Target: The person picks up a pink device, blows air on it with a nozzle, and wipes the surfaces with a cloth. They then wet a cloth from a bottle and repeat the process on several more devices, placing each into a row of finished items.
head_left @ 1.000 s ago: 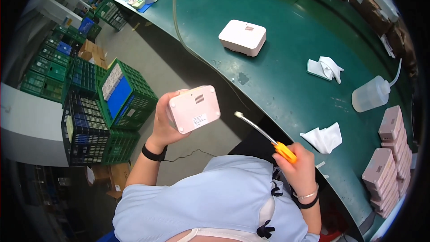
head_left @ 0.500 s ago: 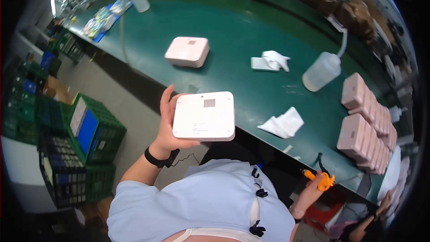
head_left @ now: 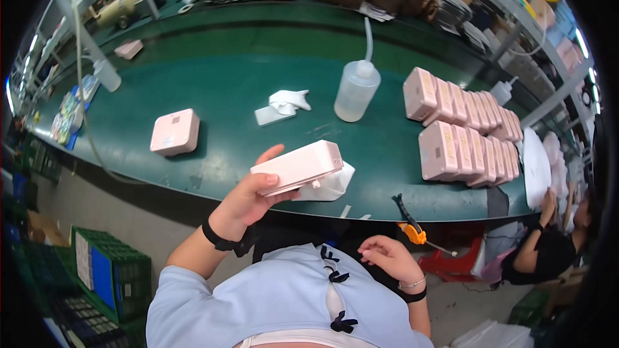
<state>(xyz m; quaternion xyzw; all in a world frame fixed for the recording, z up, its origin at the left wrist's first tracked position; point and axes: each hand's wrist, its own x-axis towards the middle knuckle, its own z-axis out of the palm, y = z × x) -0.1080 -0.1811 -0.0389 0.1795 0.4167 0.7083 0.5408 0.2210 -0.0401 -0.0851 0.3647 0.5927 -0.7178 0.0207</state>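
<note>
My left hand (head_left: 248,194) grips a pale pink box-shaped device (head_left: 300,166) above the bench's near edge. The device is tilted, with a narrow side turned up and a small knob low on its end. Partly behind it lies a white cloth (head_left: 332,188). My right hand (head_left: 391,258) hovers in front of my body, fingers loosely bent and apart, holding nothing. Close by it, at the bench edge, is an orange and black hand tool (head_left: 412,232) with a thin metal shaft. Another pink device (head_left: 175,132) rests on the green bench (head_left: 232,90) to the left.
Rows of pink devices (head_left: 464,148) stand at the right. A clear squeeze bottle (head_left: 356,93) stands mid-bench beside a folded white cloth on a pale block (head_left: 276,113). Green crates (head_left: 116,270) are on the floor at left; a co-worker (head_left: 548,245) sits at right.
My view has swung to the right. The device in my left hand has turned from its broad white-looking face to a narrow side. My right hand has let go of the orange tool and moved away.
</note>
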